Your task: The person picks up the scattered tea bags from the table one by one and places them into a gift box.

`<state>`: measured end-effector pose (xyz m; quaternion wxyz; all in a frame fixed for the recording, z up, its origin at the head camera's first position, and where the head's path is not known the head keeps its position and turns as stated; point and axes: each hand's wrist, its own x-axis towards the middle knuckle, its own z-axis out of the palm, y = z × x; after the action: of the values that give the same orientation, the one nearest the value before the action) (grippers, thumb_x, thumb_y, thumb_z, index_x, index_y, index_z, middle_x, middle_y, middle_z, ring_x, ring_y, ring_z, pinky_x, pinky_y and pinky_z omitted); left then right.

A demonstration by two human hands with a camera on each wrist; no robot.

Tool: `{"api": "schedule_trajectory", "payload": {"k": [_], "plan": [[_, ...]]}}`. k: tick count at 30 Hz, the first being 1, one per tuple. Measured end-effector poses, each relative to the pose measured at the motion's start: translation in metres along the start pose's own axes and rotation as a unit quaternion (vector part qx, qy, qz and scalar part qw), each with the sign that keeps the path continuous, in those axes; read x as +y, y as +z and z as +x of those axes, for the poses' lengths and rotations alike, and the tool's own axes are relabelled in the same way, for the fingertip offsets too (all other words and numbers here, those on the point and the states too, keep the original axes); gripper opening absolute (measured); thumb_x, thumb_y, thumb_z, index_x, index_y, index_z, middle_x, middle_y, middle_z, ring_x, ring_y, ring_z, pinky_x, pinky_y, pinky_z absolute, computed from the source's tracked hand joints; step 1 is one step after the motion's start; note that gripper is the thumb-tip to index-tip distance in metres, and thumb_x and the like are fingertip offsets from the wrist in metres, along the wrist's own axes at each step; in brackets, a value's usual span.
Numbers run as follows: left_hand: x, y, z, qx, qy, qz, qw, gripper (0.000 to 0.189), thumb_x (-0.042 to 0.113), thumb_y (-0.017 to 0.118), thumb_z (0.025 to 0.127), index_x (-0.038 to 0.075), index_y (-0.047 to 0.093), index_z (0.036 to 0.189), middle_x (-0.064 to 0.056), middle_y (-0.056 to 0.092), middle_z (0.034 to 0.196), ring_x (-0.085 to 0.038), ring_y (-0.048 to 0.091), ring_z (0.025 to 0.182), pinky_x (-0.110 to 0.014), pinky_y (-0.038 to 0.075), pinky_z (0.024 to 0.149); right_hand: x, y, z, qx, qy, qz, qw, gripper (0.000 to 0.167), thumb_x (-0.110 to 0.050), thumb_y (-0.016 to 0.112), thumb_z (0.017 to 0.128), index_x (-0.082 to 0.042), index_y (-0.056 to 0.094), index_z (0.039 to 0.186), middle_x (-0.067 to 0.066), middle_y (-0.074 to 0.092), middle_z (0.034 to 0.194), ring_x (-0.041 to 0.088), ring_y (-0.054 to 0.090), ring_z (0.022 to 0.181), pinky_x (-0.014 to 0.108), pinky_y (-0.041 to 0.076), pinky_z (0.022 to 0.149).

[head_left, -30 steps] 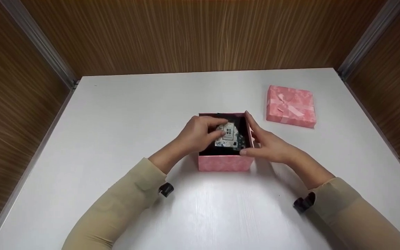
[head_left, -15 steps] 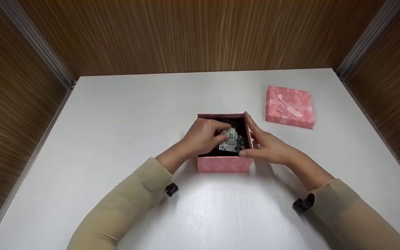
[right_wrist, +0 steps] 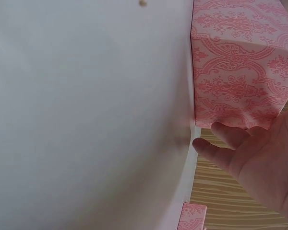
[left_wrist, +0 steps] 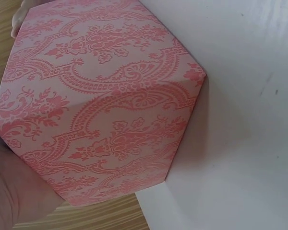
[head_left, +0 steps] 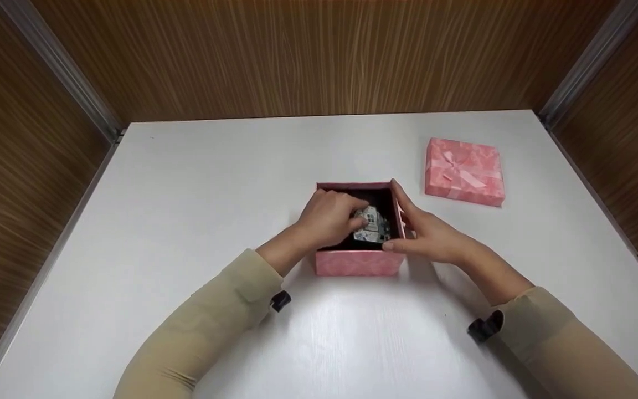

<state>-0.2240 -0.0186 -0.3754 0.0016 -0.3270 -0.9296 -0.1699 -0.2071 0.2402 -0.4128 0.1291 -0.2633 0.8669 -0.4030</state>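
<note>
A pink gift box (head_left: 359, 262) with a dark inside stands without its lid in the middle of the table. My left hand (head_left: 327, 217) reaches in over its left wall, thumb and fingers pinching a small pale packet (head_left: 370, 226) with a blue floral print and a printed label. The packet's left part is hidden behind the hand. At the right wall, my right hand (head_left: 435, 235) holds the box, its thumb at the near corner and forefinger at the far one. The left wrist view shows the box's patterned outer wall (left_wrist: 120, 86); the right wrist view shows fingers (right_wrist: 233, 136) beside it.
The pink box lid (head_left: 463, 172) with a ribbon bow lies at the back right of the white table (head_left: 214, 166). Wood-grain panels (head_left: 319, 55) rise behind the table and along both sides.
My left hand has moved right and slightly toward me, deeper into the box, and the packet has shifted right and lower with it. My right hand stays at the box wall.
</note>
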Motion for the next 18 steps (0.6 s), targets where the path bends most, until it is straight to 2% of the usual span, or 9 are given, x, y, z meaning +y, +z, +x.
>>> {"api": "schedule_trajectory", "payload": {"k": [6,10,15,18], "plan": [[0.0026,0.002,-0.0011,-0.019,0.004,0.047,0.9987,0.023,0.039,0.07,0.103,0.017,0.072,0.097,0.0,0.072,0.084,-0.023,0.07,0.086,-0.049,0.05,0.085,-0.0006,0.0013,-0.0017,-0.002,0.0,-0.001,1.0,0.117,-0.041,0.08,0.095,-0.032,-0.009,0.171,0.022,0.034,0.168,0.048,0.052,0.139,0.064,0.04,0.114],[0.0042,0.0012,-0.0011,-0.028,-0.003,0.059,0.9979,0.029,0.042,0.069,0.104,0.017,0.065,0.089,0.0,0.07,0.083,-0.024,0.069,0.086,-0.049,0.048,0.087,-0.0009,0.0009,-0.0019,-0.001,-0.001,0.006,1.0,0.116,-0.04,0.079,0.095,-0.034,-0.008,0.171,0.019,0.034,0.169,0.046,0.052,0.14,0.065,0.038,0.115],[0.0051,-0.0018,-0.0012,-0.022,-0.002,0.052,0.9984,0.026,0.041,0.068,0.104,0.016,0.071,0.101,-0.002,0.073,0.088,-0.028,0.07,0.091,-0.051,0.049,0.087,-0.0011,0.0008,-0.0023,0.001,0.002,0.008,1.0,0.116,-0.039,0.079,0.095,-0.034,-0.009,0.171,0.02,0.037,0.167,0.046,0.052,0.14,0.064,0.037,0.115],[0.0048,-0.0042,-0.0019,-0.008,0.007,0.042,0.9991,0.028,0.039,0.067,0.105,0.015,0.075,0.119,-0.005,0.077,0.099,-0.031,0.071,0.097,-0.052,0.051,0.089,-0.0023,-0.0002,-0.0034,0.003,0.0,0.007,1.0,0.117,-0.038,0.08,0.095,-0.032,-0.009,0.171,0.02,0.035,0.168,0.046,0.052,0.14,0.064,0.038,0.116]]}}
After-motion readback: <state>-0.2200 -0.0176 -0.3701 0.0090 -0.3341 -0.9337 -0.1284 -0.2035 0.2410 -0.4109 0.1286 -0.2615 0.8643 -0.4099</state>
